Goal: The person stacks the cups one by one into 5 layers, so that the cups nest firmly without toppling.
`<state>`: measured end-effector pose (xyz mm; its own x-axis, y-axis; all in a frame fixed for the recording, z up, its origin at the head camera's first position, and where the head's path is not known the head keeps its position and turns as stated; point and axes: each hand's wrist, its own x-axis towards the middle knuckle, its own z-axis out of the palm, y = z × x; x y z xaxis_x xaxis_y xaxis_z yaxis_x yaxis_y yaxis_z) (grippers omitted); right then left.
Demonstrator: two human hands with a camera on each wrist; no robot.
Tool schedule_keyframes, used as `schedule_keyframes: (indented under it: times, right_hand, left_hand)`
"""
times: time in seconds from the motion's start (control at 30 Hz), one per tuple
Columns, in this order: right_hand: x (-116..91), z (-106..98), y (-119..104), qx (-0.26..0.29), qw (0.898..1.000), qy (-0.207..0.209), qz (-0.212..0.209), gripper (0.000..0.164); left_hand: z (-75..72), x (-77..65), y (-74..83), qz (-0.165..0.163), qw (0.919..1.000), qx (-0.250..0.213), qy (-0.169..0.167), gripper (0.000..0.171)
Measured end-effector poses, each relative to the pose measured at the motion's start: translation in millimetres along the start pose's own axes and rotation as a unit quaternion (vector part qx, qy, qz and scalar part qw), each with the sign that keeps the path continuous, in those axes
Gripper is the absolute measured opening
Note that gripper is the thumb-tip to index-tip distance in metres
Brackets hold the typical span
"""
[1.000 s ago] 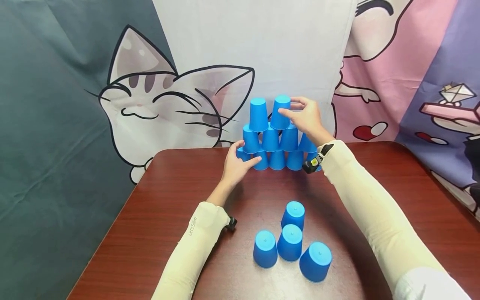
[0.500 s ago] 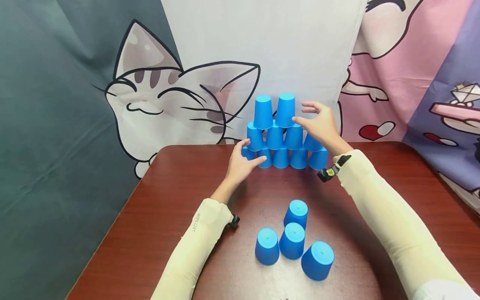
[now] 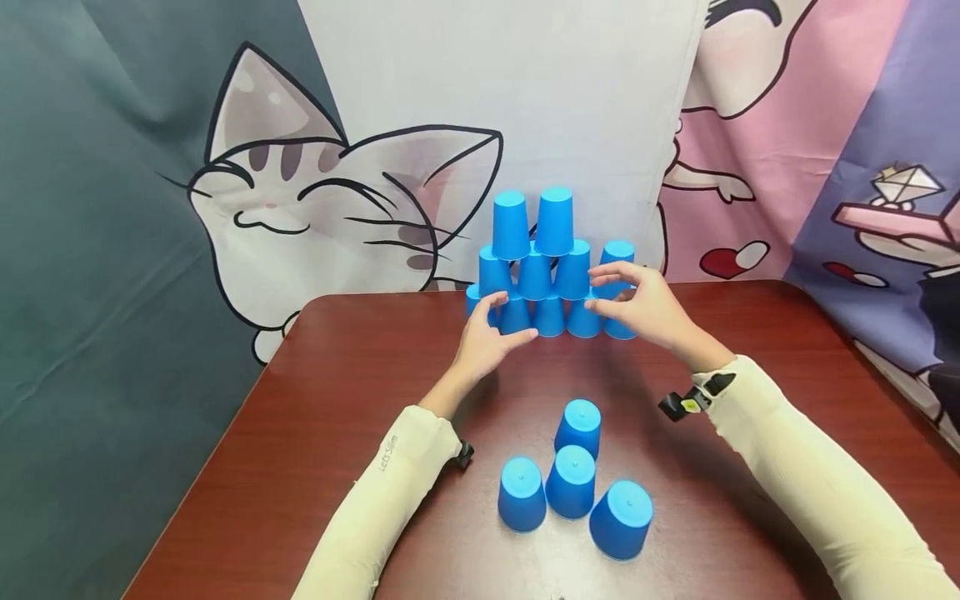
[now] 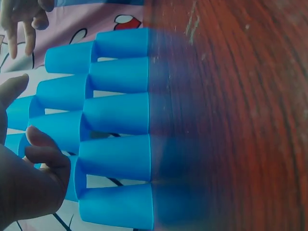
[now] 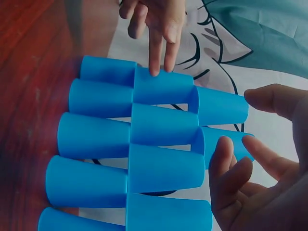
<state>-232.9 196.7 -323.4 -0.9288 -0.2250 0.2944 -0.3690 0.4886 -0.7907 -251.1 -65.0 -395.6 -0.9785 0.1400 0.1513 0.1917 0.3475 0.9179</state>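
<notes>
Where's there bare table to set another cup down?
Left of the left sleeve, out to the left edge of the table; right of the right sleeve, toward its right edge; and a band between the stacked cups and four loose cups. Crowded: around the stacked cups, with the left hand and right hand close, and among the loose cups.

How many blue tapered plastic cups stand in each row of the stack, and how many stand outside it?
Top-row blue tapered plastic cups: 2
Middle-row cups: 4
Bottom-row cups: 5
Cups outside the stack: 4
Total: 15
</notes>
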Motion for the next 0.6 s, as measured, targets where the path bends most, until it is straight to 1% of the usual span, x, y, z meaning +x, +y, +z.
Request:
schedule_keyframes:
  times: [0.17,0.3,0.47,0.6]
  right_hand:
    - [-10.2,-1.0,3.0,0.01,1.0,-0.017,-0.005,0.044]
    - [-15.7,-4.2,6.6,0.01,0.999,-0.034,-0.021,0.04]
    - [-21.3,-5.7,14.8,0.009,0.995,-0.087,-0.051,0.039]
    - [-26.3,-5.0,20.1,0.038,0.987,-0.144,-0.065,0.04]
  left_hand:
    - [-2.4,-2.5,2.1,0.005,0.9995,-0.017,-0.025,0.081]
    - [-7.1,-6.2,4.4,0.014,0.9978,-0.025,-0.06,0.077]
    - [-12.3,-12.7,4.8,0.043,0.9918,-0.02,-0.119,0.072]
    - [-14.8,-15.2,2.6,0.068,0.9819,-0.045,-0.171,0.066]
